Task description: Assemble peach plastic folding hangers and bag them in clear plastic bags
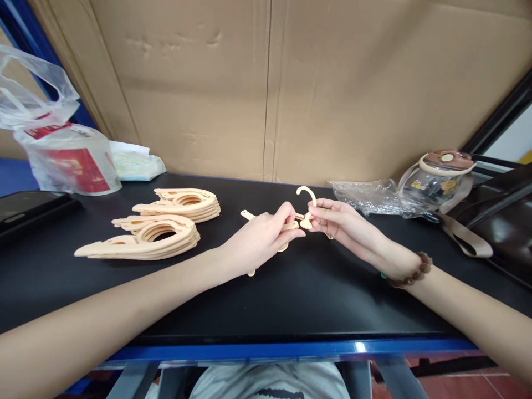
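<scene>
Near the middle of the table, my left hand is closed around a beige plastic hanger arm. Other beige ends stick out beyond and below that hand; how they connect is hidden by the fingers. Just to its right, my right hand pinches a beige hanger hook, its curve pointing up and its rounded base close to the arm's end. Whether the two pieces touch, I cannot tell. Left of my hands lie two stacks of folded beige hangers, a nearer stack and a farther stack.
A bagged tub and a tissue pack stand at the back left, with a dark phone-like device before them. At the right are crumpled clear plastic, a lidded clear cup and a black bag. Cardboard walls the back.
</scene>
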### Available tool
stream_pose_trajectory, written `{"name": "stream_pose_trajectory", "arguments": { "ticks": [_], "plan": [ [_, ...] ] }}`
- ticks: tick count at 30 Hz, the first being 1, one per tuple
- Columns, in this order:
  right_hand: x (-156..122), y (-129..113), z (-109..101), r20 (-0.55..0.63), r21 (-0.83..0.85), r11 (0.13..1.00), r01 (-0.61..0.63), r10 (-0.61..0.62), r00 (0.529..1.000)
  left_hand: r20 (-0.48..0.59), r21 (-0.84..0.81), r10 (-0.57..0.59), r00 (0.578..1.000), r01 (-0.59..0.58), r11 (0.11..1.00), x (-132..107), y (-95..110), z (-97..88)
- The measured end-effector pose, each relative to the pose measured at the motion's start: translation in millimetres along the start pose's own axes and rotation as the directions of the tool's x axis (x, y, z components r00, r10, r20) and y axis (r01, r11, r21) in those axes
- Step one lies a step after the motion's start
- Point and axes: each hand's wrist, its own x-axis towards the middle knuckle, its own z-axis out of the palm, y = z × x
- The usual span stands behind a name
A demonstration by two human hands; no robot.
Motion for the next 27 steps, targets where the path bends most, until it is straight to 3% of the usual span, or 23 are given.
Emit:
{"name": "stream_pose_trajectory", "arguments": {
  "ticks": [5,10,14,20,27],
  "plan": [
    [1.5,5.3,-1.4,0.025,0.006,1.000,-0.009,0.009,1.000,0.046,0.031,0.006,0.999,-0.007,1.000,-0.8,0.2,0.9],
    [2.2,6.4,-2.4,0.049,0.007,0.999,-0.046,0.046,0.998,0.002,0.144,0.091,0.996,-0.090,0.986,-1.6,1.6,3.9],
    [1.7,3.7,-1.7,0.008,0.025,0.999,-0.031,0.030,1.000,0.004,0.105,0.079,0.997,-0.078,0.991,-0.2,0.8,2.2],
    [2.7,9.6,-0.3,0.065,0.024,0.999,-0.035,0.033,0.997,-0.005,0.063,0.063,0.998,-0.063,0.996,-1.3,-1.0,2.1],
    [3.5,14.8,-0.2,0.115,-0.001,0.997,-0.083,0.083,0.990,-0.011,0.078,0.156,0.988,-0.154,0.985,-5.1,-3.9,6.5]
  ]
}}
